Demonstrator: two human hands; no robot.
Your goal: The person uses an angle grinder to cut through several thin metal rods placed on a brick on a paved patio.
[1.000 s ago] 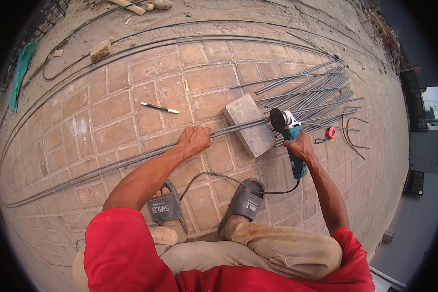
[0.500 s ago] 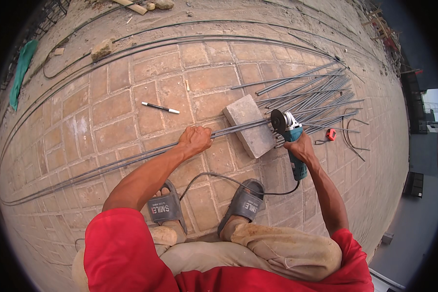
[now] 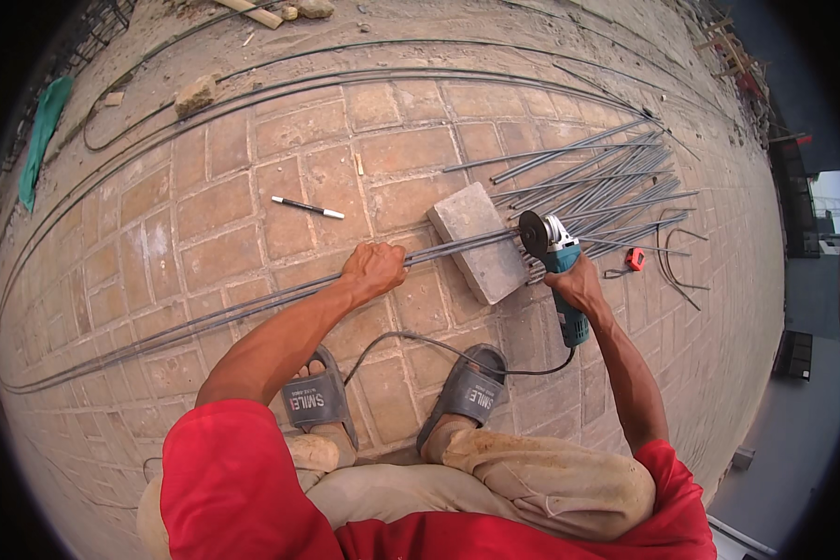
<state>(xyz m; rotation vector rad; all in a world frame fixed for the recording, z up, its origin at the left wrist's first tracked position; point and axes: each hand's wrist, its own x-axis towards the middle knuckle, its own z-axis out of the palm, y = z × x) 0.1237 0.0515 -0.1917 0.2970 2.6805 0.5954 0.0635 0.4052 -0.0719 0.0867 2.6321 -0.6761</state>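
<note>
My left hand (image 3: 375, 269) is closed around a few long steel rods (image 3: 252, 305), just left of a grey concrete block (image 3: 477, 241). The rods run across the top of the block. In my right hand (image 3: 577, 283) is a teal angle grinder (image 3: 569, 319), gripped by its body. Its dark cutting disc (image 3: 534, 233) stands at the rods just past the block's right edge; whether it touches them I cannot tell. A black power cord (image 3: 420, 338) leads from the grinder's rear end past my sandals.
Many cut rods (image 3: 616, 168) lie in a loose pile beyond the grinder. A red tape measure (image 3: 636, 259) rests right of it. A black-and-white marker (image 3: 308, 206) lies on the brick paving (image 3: 224, 261). Long bent rods (image 3: 345, 73) curve across the far side near a stone (image 3: 196, 95).
</note>
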